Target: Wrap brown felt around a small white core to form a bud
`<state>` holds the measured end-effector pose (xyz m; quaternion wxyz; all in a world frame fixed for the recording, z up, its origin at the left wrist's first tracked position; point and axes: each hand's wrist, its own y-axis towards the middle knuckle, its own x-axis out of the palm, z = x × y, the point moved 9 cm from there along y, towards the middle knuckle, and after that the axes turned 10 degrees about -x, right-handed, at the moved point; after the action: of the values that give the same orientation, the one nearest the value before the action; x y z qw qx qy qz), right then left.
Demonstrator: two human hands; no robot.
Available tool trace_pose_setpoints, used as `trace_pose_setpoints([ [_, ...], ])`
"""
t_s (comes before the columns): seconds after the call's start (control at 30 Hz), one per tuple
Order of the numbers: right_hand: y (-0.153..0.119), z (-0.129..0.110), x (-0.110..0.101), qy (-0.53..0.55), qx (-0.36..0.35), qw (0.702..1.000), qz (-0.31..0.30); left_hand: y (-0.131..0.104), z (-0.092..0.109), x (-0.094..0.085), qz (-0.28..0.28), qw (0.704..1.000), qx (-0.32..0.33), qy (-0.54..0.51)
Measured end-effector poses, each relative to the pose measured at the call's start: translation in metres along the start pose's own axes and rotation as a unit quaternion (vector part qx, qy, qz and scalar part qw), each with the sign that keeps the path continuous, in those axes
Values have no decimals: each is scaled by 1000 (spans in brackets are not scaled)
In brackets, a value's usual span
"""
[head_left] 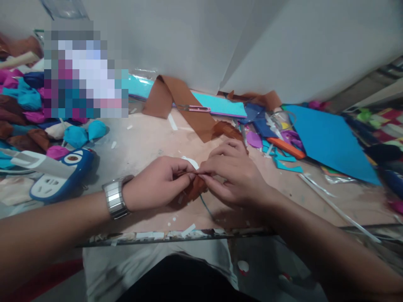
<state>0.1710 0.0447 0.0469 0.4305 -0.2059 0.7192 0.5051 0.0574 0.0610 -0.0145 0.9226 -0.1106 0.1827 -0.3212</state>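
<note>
A small brown piece (195, 189) was held over the near part of the table (138, 138), between the two hands. One edge of it was pinched between thumb and fingers by the left hand (157, 181), and the same edge was nipped close beside by the fingertips of the right hand (237, 173); its lower part was left hanging. The work was judged to be partway through: the edge had been gathered, but the piece had not been let go, and whether any fastening had been made could not be told. Behind the hands, a long brown strip (197, 123) was left unheld, with small snips (197, 108) laid across it. At the left, coloured bundles (75, 136) were heaped, seemingly already shaped.
</note>
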Motion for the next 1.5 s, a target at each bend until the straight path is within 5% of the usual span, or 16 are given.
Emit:
trace_pose_setpoints([
  [0.33,2,-5,0,3,-28,1000,10,1,-12,6,-54,986,-106,-116],
  [0.7,1,-2,0,-4,-12,1000,6,4,-9,-3,-12,996,-62,-70],
  [0.97,1,-1,1,-2,0,1000,0,-4,8,-11,60,994,52,76],
  [1.5,0,4,9,39,45,997,-47,-21,35,-2,186,858,214,429],
])
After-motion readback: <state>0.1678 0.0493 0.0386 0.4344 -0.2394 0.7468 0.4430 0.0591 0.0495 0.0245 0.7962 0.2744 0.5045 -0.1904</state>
